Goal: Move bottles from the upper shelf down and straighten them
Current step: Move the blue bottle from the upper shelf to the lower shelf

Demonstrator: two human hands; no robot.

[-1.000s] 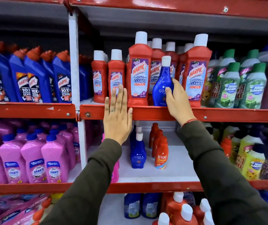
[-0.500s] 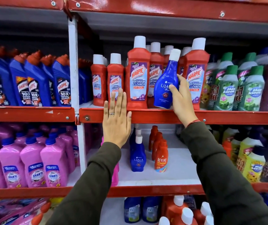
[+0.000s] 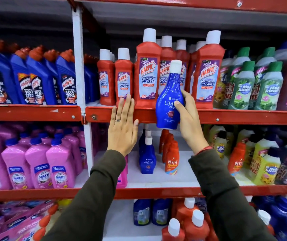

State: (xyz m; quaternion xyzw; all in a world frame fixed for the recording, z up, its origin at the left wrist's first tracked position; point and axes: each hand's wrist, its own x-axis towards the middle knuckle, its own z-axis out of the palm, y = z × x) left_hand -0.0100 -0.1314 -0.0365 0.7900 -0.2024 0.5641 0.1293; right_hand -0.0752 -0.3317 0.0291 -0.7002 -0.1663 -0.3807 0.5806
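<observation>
The upper shelf (image 3: 243,118) carries red Harpic bottles (image 3: 148,73) in rows. Below it, the lower shelf (image 3: 156,178) holds 1 blue Ujala bottle (image 3: 147,158) standing upright just beside an orange Revive bottle (image 3: 171,160). The right hand (image 3: 189,122) holds another blue Ujala bottle (image 3: 169,100) in the air before the upper shelf's edge, fingers (image 3: 180,106) wrapped round its body. The left hand (image 3: 122,130) lies flat and spread against that edge, grasping nothing.

Blue white-capped Ujala bottle (image 3: 169,100); red white-capped Harpic bottles (image 3: 148,73); red shelf edge (image 3: 243,117).
</observation>
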